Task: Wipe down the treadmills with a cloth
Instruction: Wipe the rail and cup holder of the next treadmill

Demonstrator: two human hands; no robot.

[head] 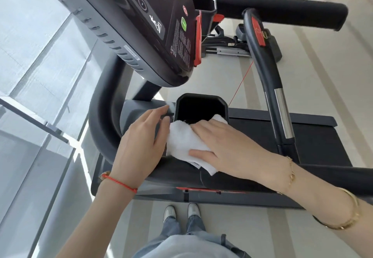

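— Why is the right hand [224, 146] laid flat like that?

— To spread pressure. Its fingers lie straight across the white cloth [185, 144], thumb along the near edge, pressing rather than gripping, so the fabric stays wide against the plastic just in front of the black cup holder [201, 108]. The cloth's far corner laps over the cup holder's near rim.

— And the left hand [141, 138]?

— Just left of the cup holder, on the grey housing. The fingers look relaxed and slightly bent, tips touching the cup holder's outer wall. I'd judge it steadies the body while the other arm wipes; it has hold of nothing that I can see.

— Where does the treadmill [105, 116] sit in all this?

— The cup holder is part of it. The control console [153, 27] hangs above and behind the cup holder, the running belt [314, 136] lies to its right, and the curved handrail [262, 60] with a red patch rises beyond that.

— How far along?

— Hard to say. The cloth is working only the tray area; console and rails look untouched from here, though I can't tell clean from dusty.
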